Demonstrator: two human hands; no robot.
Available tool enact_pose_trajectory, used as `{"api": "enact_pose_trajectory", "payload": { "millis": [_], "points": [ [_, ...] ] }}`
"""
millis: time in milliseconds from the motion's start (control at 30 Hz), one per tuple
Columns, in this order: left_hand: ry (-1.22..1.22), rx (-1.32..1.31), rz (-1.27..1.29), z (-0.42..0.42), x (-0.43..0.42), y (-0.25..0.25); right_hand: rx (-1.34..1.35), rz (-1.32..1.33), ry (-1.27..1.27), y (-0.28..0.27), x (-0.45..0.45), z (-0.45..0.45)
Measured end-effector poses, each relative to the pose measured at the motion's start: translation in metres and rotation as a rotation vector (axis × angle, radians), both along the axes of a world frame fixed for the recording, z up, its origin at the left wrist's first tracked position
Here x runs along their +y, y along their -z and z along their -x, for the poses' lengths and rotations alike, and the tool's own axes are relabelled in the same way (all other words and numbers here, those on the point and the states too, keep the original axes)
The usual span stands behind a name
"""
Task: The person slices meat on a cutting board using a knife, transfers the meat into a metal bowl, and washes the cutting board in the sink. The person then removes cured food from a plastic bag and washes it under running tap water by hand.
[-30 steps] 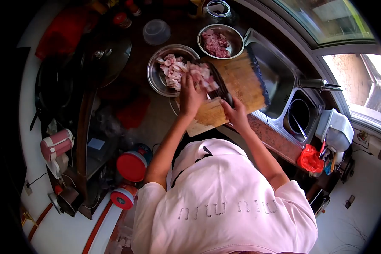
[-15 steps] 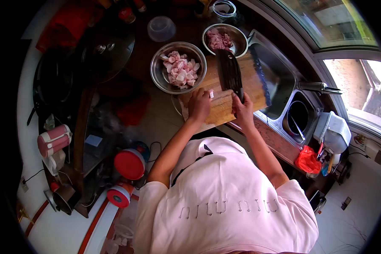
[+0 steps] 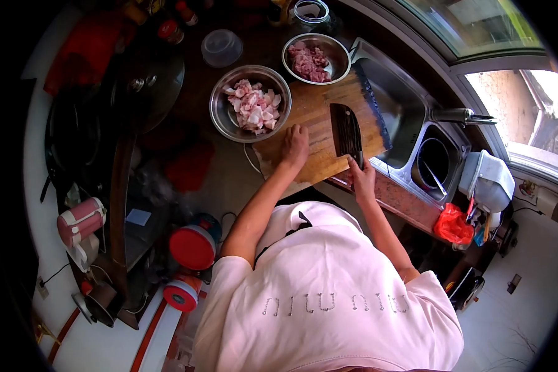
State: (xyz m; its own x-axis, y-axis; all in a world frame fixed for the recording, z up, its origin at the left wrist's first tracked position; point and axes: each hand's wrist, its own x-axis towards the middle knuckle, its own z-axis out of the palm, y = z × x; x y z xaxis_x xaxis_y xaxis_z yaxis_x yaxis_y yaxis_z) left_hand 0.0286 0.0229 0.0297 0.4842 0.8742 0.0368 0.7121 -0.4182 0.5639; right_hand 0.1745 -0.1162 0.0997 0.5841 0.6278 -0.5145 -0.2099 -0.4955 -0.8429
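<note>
My right hand [image 3: 362, 177] is closed around the handle of a dark-bladed cleaver [image 3: 345, 129]. The blade lies flat on, or just above, the wooden cutting board [image 3: 310, 111]; which one I cannot tell. Over the board's left edge is my left hand [image 3: 296, 147], its fingers curled together. Whatever they may hold is hidden. Just beyond that hand stands a steel bowl [image 3: 214, 110] with chunks of pale, fatty meat [image 3: 254, 108]. A second steel bowl [image 3: 340, 59], behind the board, contains redder cut meat [image 3: 310, 62].
To the right of the board is a steel sink [image 3: 394, 102] with a dark pot [image 3: 432, 164] in its smaller basin. Behind the bowls are a clear plastic container [image 3: 222, 48] and a glass jar [image 3: 311, 11]. A glass pan lid [image 3: 161, 93] is at the left.
The cleaver has come down from a raised tilt to lie flat over the board. My left hand has drawn its fingers in; the pale piece by its fingertips no longer shows.
</note>
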Motion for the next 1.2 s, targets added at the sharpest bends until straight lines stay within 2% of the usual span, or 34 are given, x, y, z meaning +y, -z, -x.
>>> {"api": "enact_pose_trajectory", "payload": {
  "millis": [100,200,233,300,333,400,467,633,733,833,933,967,1033,1100,1200],
  "points": [
    [-0.008,-0.205,-0.018,0.011,0.013,-0.010,-0.063,0.047,0.028,0.000,-0.001,-0.001],
    [-0.101,-0.285,-0.220,0.036,0.037,-0.071,-0.601,0.117,-0.145,0.002,-0.004,0.000],
    [-0.124,-0.237,-0.296,0.045,0.044,-0.077,-0.695,0.229,-0.237,0.000,-0.005,-0.001],
    [-0.174,-0.146,-0.449,0.060,0.056,-0.083,-0.895,0.156,-0.303,0.000,-0.002,0.004],
    [-0.129,-0.121,-0.410,0.068,0.059,-0.081,-0.997,0.118,-0.336,0.000,-0.001,0.006],
    [-0.042,-0.068,-0.337,0.083,0.060,-0.063,-1.078,0.030,-0.396,0.007,0.000,0.008],
    [-0.062,-0.019,-0.277,0.089,0.059,-0.050,-1.114,0.002,-0.454,0.016,0.000,0.008],
    [-0.051,0.212,-0.159,0.094,0.067,-0.059,-1.083,0.053,-0.561,0.043,-0.002,0.006],
    [-0.066,0.257,-0.199,0.094,0.068,-0.064,-1.096,0.081,-0.595,0.055,-0.002,0.006],
    [-0.089,0.086,-0.337,0.102,0.062,-0.060,-1.253,0.185,-0.559,0.040,0.003,0.017],
    [-0.140,-0.014,-0.396,0.109,0.050,-0.063,-1.303,-0.026,-0.501,0.025,0.024,0.028],
    [-0.151,-0.033,-0.387,0.111,0.044,-0.063,-1.155,-0.129,-0.523,0.029,0.036,0.031],
    [-0.177,-0.070,-0.380,0.117,0.039,-0.061,-0.529,-0.158,-0.542,0.037,0.068,0.047],
    [-0.139,-0.086,-0.370,0.124,0.034,-0.057,-0.146,-0.108,-0.544,0.025,0.104,0.072],
    [-0.126,-0.119,-0.324,0.133,0.026,-0.060,0.206,-0.107,-0.445,0.041,0.148,0.103]
  ]
}}
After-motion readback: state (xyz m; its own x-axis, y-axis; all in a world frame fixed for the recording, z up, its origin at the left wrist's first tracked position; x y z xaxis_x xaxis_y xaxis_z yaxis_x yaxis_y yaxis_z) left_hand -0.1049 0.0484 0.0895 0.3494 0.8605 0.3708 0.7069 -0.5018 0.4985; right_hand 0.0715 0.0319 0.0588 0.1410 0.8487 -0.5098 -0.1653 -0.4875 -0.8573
